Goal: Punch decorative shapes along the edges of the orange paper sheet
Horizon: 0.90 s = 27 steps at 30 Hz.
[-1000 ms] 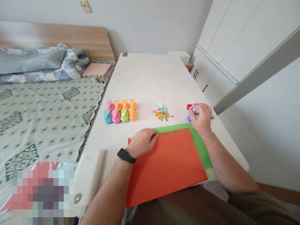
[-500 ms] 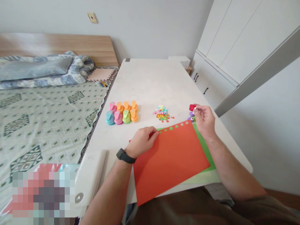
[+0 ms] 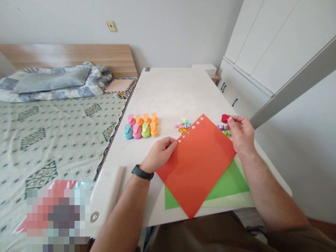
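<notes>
The left hand [image 3: 160, 154] pinches the red sheet [image 3: 196, 164] near its punched edge; the right hand [image 3: 240, 134] grips a red punch [image 3: 225, 118] beside that sheet. Keeping the sheet flat would help alignment.

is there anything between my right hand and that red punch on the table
Nothing visible stands between them. The right hand already has its fingertips on the red punch, at the table's right edge. The purple and green punches sit just below it, beside the hand, not in the way.
</notes>
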Available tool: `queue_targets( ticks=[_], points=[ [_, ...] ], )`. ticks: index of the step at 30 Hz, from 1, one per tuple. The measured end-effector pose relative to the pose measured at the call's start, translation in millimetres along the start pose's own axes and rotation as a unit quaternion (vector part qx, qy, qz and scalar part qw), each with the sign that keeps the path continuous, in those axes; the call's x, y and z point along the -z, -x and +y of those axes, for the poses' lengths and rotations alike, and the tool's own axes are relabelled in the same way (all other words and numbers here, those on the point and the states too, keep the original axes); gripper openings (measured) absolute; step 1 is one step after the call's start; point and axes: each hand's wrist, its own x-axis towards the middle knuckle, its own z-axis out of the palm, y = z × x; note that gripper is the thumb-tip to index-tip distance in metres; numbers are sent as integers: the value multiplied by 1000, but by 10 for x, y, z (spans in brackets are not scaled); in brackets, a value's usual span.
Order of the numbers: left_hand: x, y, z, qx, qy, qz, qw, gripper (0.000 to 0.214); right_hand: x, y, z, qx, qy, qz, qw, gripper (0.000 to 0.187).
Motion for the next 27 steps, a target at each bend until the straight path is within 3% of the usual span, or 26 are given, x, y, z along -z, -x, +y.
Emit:
queue_targets(
  ticks=[7,15,27],
  points=[
    [-16,16,91,46,148,-21,988,38,-38,31,-91,24,2,22,999,31],
    [-31,12,56,85,214,-4,973,37,-5,2,-115,62,8,76,995,32],
    [-22,33,9,52,335,-57,939,25,-57,120,-113,-76,-66,-58,993,24]
  ],
)
